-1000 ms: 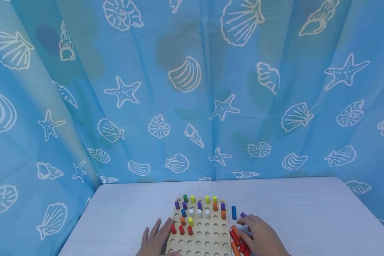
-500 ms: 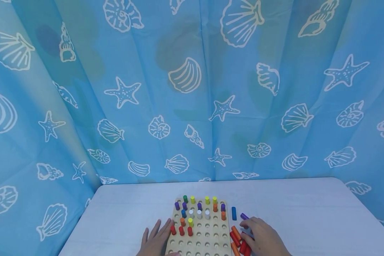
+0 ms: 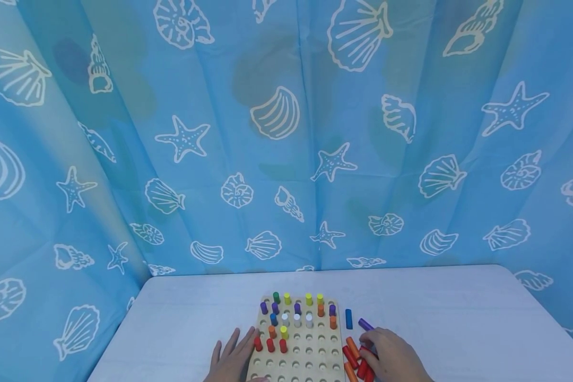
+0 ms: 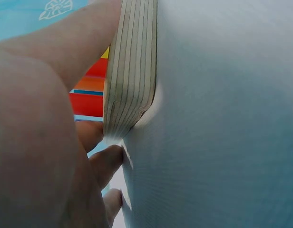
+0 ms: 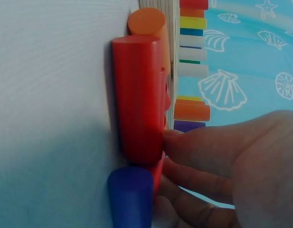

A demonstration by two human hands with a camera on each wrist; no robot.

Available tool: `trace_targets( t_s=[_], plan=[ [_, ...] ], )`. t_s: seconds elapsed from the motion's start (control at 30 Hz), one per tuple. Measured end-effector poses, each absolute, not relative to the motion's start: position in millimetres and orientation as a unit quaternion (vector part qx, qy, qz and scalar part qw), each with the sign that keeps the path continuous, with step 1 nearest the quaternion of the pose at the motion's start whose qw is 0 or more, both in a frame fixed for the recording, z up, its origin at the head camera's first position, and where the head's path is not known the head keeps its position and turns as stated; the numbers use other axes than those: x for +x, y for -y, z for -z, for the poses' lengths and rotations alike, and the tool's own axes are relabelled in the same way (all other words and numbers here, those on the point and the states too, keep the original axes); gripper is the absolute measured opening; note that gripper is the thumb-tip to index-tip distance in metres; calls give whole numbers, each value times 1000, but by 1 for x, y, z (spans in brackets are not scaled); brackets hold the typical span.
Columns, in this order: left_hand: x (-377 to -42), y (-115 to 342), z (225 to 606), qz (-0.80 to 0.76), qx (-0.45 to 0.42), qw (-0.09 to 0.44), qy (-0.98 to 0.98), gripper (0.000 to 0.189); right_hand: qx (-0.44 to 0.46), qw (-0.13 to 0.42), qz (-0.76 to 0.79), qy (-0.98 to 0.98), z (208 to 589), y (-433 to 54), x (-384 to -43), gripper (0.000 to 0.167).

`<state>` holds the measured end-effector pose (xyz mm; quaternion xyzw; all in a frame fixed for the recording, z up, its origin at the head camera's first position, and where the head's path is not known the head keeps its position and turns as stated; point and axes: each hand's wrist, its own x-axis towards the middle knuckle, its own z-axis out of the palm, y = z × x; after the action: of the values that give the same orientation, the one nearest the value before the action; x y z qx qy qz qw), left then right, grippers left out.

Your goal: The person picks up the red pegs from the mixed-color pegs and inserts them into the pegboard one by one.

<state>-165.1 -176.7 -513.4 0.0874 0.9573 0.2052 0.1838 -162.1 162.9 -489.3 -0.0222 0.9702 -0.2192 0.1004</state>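
Note:
A wooden pegboard point(image 3: 315, 366) lies on the table with colored pegs standing in many holes. My left hand point(image 3: 231, 358) rests along its left side, fingers spread and straight, thumb over the near part. In the left wrist view, the board's layered edge point(image 4: 132, 61) shows beside the fingers. Right of the board, my right hand point(image 3: 393, 355) is bent over a pile of loose pegs. Its thumb tip meets a red peg point(image 5: 139, 99) in the right wrist view, with a blue peg point(image 5: 131, 194) just below. I cannot tell whether the fingers grip a peg.
A loose blue peg point(image 3: 348, 319) lies right of the board, and a purple peg point(image 3: 365, 324) sits just beyond the right fingertips. Orange pegs point(image 3: 350, 372) lie among the red ones along the board's right edge. A shell-print curtain point(image 3: 286, 212) hangs behind the table.
My right hand has shifted slightly right and nearer, uncovering more of the purple peg, and its fingers have lowered toward the pile. The left hand stays in place.

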Motion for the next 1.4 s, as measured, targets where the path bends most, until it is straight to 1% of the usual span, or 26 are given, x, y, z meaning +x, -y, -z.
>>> trace_targets(
  t_s=[0.23, 0.5, 0.73, 0.97, 1.4],
  plan=[
    [-166, 176, 513, -201, 85, 185, -958, 110, -34, 93, 213, -972, 490, -164, -163, 20],
    [-167, 176, 514, -200, 82, 190, -958, 109, -31, 105, 192, -975, 491, -163, -165, 16],
    [-166, 177, 515, -211, 85, 186, -956, 108, -33, 105, 190, -976, 491, -162, -165, 17],
    [-165, 176, 514, -215, 88, 183, -955, 108, -34, 103, 191, -976, 490, -161, -166, 21],
    [-164, 175, 513, -210, 84, 180, -957, 109, -28, 87, 197, -976, 489, -159, -165, 18]
  ],
)
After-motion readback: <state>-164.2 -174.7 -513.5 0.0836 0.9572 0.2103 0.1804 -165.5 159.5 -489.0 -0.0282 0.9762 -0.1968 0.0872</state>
